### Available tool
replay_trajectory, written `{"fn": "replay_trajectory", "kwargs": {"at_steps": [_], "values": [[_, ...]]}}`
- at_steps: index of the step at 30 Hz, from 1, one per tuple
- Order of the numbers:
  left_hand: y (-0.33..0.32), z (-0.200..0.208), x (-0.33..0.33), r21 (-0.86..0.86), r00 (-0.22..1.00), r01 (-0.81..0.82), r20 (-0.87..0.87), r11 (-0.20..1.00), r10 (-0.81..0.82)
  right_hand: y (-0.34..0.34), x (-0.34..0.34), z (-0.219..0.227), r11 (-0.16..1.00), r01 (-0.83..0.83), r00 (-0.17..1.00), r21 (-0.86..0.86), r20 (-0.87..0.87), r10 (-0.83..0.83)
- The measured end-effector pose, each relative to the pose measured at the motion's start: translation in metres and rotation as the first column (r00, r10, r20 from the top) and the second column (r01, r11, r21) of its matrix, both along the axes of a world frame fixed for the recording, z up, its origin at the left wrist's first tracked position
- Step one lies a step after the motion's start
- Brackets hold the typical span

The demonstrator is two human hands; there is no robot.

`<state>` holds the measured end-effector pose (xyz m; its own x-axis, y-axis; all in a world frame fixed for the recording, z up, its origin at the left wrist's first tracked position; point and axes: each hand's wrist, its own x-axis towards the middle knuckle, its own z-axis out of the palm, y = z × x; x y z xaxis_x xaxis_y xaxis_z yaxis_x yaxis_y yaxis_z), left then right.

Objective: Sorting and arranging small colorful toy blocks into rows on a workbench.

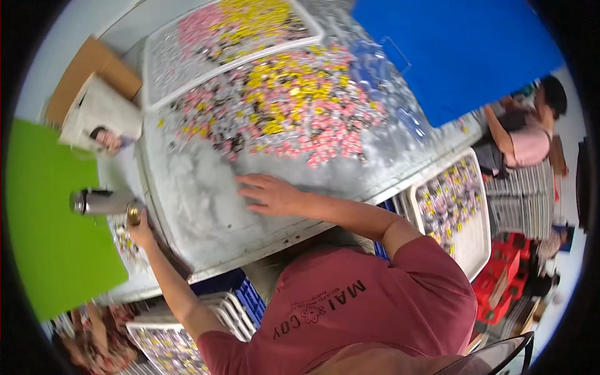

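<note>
My right hand [270, 195] lies palm down on the grey metal tabletop [200, 206], its fingers spread and nothing in it. Beyond its fingertips spreads a loose heap of small wrapped pieces [294, 94] in pink, yellow, silver and black. Off to the left, my left hand [141, 230] is closed on a small round gold-coloured thing [133, 214] whose kind I cannot make out. Right beside that hand is a steel thermos flask [105, 202] with a dark end. Whether the hand also touches the flask does not show clearly.
A white tray [150, 75] of the same pieces stands at the back. Blue board [462, 56] covers the far right, green board [56, 219] the left. More filled trays [465, 240] flank the table. Other people [525, 134] work at right and lower left.
</note>
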<state>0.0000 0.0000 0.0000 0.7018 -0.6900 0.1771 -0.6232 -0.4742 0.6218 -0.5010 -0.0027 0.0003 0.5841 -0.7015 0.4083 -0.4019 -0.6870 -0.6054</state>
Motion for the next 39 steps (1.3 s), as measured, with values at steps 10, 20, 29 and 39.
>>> {"fn": "replay_trajectory", "kwargs": {"at_steps": [10, 20, 29, 39], "values": [[0.020, 0.016, -0.091, -0.141, 0.982, -0.145, 0.102, 0.979, 0.160, -0.004, -0.326, 0.068, 0.480, 0.782, 0.392, -0.399, -0.285, -0.875], [-0.022, 0.006, -0.378, -0.195, 0.735, 0.672, 0.293, 0.715, -0.611, 0.015, -0.549, -0.053, 0.541, 0.733, 0.471, -0.413, -0.265, -0.841], [-0.092, -0.045, -0.452, -0.333, 0.807, 0.590, 0.284, 0.736, -0.518, -0.073, -0.675, 0.033, 0.756, 0.445, 0.611, -0.480, -0.455, -0.648], [-0.014, -0.044, -0.442, -0.129, 0.687, 0.727, 0.118, 0.674, -0.717, 0.030, -0.246, 0.049, 0.899, 0.003, 0.966, -0.437, -0.230, -0.115]]}}
